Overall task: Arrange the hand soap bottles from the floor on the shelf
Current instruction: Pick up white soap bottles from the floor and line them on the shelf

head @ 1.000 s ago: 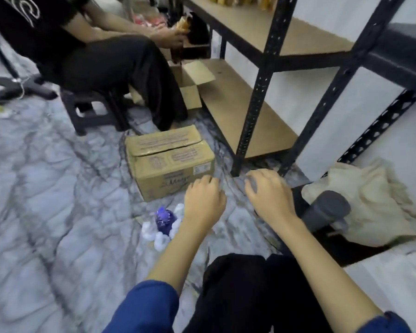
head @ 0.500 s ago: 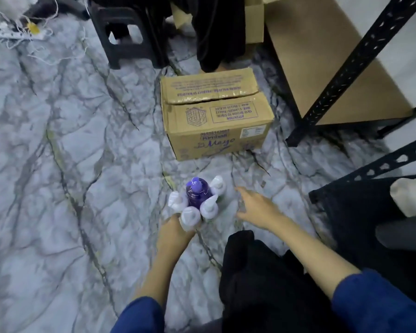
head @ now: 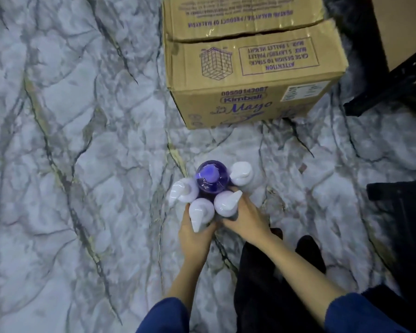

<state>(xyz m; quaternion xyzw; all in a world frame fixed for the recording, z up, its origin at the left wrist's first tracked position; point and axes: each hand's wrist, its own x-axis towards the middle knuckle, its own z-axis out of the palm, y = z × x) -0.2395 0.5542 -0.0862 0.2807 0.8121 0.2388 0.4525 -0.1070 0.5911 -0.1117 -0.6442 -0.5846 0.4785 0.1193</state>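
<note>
Head view: we crouch over a huddle of hand soap bottles on the marble floor point(head: 70, 164).

Just nearer us than the cardboard box point(head: 250, 68), four white pump bottles point(head: 226, 203) ring a purple bottle point(head: 210, 176). Our left hand point(head: 193, 236) and right hand point(head: 245, 218) cup the cluster's near side, seemingly gathering several together; finger closure is hidden. The shelf frame point(head: 389, 85) stands right of the box.

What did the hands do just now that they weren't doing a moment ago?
Both hands came down to the bottles. The left hand now holds a white bottle; the right hand reached in and holds the one beside it. The purple bottle and cardboard box stayed on the floor.
</note>
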